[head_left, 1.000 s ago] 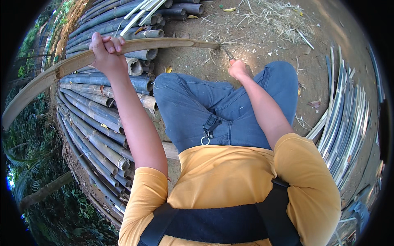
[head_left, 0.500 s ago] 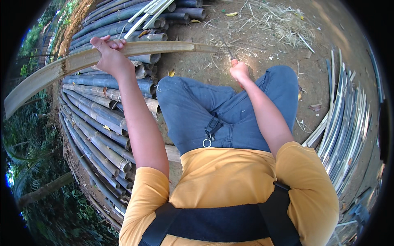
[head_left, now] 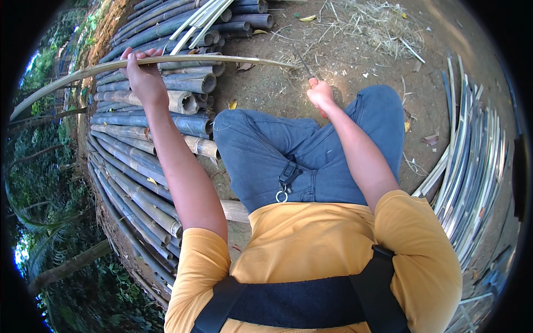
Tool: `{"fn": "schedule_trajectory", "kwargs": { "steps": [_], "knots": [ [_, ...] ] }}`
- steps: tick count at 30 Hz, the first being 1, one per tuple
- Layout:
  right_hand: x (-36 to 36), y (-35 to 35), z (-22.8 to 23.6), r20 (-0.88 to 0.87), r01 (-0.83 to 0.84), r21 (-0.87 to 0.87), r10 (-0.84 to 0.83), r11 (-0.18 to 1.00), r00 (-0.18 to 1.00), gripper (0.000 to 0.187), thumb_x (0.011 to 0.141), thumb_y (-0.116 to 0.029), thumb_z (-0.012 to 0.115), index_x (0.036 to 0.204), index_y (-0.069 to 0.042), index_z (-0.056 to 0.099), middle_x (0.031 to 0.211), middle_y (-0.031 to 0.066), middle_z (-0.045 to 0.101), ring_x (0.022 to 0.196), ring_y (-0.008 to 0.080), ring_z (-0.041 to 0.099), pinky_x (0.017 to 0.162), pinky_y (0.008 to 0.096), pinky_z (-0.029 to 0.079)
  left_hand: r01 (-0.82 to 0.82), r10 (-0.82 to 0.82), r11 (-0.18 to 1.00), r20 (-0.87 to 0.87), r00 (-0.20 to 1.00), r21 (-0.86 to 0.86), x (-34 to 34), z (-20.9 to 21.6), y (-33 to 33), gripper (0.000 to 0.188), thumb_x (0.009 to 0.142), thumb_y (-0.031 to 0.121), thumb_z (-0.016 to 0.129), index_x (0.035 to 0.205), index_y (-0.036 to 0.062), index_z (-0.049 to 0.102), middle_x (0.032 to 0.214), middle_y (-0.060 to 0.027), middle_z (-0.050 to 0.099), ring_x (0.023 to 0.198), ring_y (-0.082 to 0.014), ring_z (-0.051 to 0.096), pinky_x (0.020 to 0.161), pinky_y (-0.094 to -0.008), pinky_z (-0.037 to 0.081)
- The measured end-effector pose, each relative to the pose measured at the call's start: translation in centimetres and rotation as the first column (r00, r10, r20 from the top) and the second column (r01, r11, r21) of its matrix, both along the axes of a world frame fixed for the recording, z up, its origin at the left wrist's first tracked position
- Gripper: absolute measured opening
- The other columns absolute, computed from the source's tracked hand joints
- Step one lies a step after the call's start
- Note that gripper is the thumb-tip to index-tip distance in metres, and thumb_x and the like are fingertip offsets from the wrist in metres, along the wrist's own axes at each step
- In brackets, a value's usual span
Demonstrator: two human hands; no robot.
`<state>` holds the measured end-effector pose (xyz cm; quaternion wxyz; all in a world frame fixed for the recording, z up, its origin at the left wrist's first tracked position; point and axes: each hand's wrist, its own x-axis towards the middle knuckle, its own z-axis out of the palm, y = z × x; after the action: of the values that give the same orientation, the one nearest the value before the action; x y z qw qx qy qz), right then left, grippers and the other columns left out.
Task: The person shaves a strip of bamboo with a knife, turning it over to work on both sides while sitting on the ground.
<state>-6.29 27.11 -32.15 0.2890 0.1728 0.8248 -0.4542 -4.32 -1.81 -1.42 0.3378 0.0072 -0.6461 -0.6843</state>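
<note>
Strip (head_left: 216, 57) is up in the air ahead of the knees (head_left: 383, 102), one long bowed piece, edge-on to camera. Left hand (head_left: 145, 77) clamped round it about midway, right hand (head_left: 320, 95) closed on the orange handle of the knife (head_left: 310, 76). Blade just beside the strip's near end; contact can't be told from this angle.

Progress, my read: strip is already split lengthwise and looks mid-trim, face finish not visible. Pile (head_left: 472, 177) of thin split lengths on the right looks like earlier stages done, as do the pale slats (head_left: 202, 19) lying on the poles. Shavings (head_left: 372, 30) heaped ahead say a fair bit has come off. Left over: this strip, plus the poles (head_left: 133, 161), whole and round as far as seen. Can't tell how many passes remain.

Edges/room: the strip's far end runs out left over the poles toward the greenery (head_left: 72, 277), so a sideways swing there looks tight. Pole ends stop left of the knees. Bare ground (head_left: 266, 83) between pole ends and shavings gives the blade its best room, outward. Right knee is near the knife hand, so a pull back toward the body looks risky; pile bounds the right side, well apart from the blade
</note>
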Motion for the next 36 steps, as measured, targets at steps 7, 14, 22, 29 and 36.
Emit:
{"fn": "schedule_trajectory", "kwargs": {
  "steps": [7, 14, 22, 29, 36],
  "knots": [
    [-0.6, -0.3, -2.5, -0.066, 0.049, -0.015, -0.05, 0.999, 0.997, 0.039, 0.095, -0.034, 0.055, 0.1, 0.002, 0.069, 0.102, 0.0269, 0.069, 0.1, 0.0393, 0.068, 0.084, 0.0463, 0.052, -0.142, 0.139, 0.953, -0.031, 0.99, -0.266, 0.1, 0.2, 0.8, 0.038, 0.094, 0.024, 0.071, 0.114, 0.0032, 0.047, 0.096, -0.0053, 0.057, 0.084, -0.0152, 0.062, 0.07, -0.0288, 0.056],
    [-0.1, -0.4, -1.7, -0.29, 0.064, -0.063, -0.08, 0.996, 0.954, 0.027, 0.083, -0.026, 0.066, 0.094, -0.002, 0.066, 0.095, 0.0216, 0.07, 0.093, 0.0369, 0.069, 0.08, 0.0446, 0.053, -0.39, 0.34, 0.865, -0.203, 0.918, -0.315, -1.1, -0.6, 2.9, 0.033, 0.087, 0.019, 0.078, 0.104, 0.0033, 0.054, 0.093, -0.0073, 0.063, 0.082, -0.0154, 0.064, 0.075, -0.0291, 0.056],
    [1.1, -0.6, 2.8, -0.456, -0.073, -0.121, 0.01, 0.99, 0.89, 0.023, 0.079, -0.019, 0.069, 0.097, -0.006, 0.062, 0.081, 0.0181, 0.069, 0.08, 0.0356, 0.069, 0.073, 0.0439, 0.053, -0.404, 0.369, 0.899, -0.206, 0.906, -0.168, -2.3, -1.3, 5.9, 0.024, 0.094, 0.016, 0.069, 0.101, -0.0022, 0.055, 0.092, -0.0102, 0.064, 0.076, -0.0181, 0.066, 0.069, -0.0322, 0.052],
    [2.4, -1.7, 6.9, -0.496, -0.219, -0.108, 0.138, 0.97, 0.857, 0.021, 0.082, -0.018, 0.064, 0.099, -0.006, 0.059, 0.085, 0.021, 0.069, 0.085, 0.0402, 0.069, 0.074, 0.0487, 0.053, -0.461, 0.427, 0.877, -0.222, 0.876, -0.133, -3.0, -1.7, 5.3, 0.031, 0.091, 0.012, 0.066, 0.111, -0.0029, 0.048, 0.093, -0.011, 0.065, 0.077, -0.0178, 0.064, 0.069, -0.0332, 0.053],
    [1.7, -1.3, 5.6, -0.401, -0.136, -0.099, 0.086, 0.986, 0.912, 0.02, 0.085, -0.015, 0.064, 0.1, -0.002, 0.06, 0.087, 0.0234, 0.069, 0.087, 0.0399, 0.069, 0.076, 0.0469, 0.053, -0.523, 0.51, 0.852, -0.18, 0.841, -0.027, -3.1, -1.9, 7.2, 0.021, 0.09, 0.007, 0.063, 0.101, -0.0066, 0.052, 0.092, -0.0124, 0.062, 0.073, -0.018, 0.061, 0.068, -0.0327, 0.052]
  ]
}}
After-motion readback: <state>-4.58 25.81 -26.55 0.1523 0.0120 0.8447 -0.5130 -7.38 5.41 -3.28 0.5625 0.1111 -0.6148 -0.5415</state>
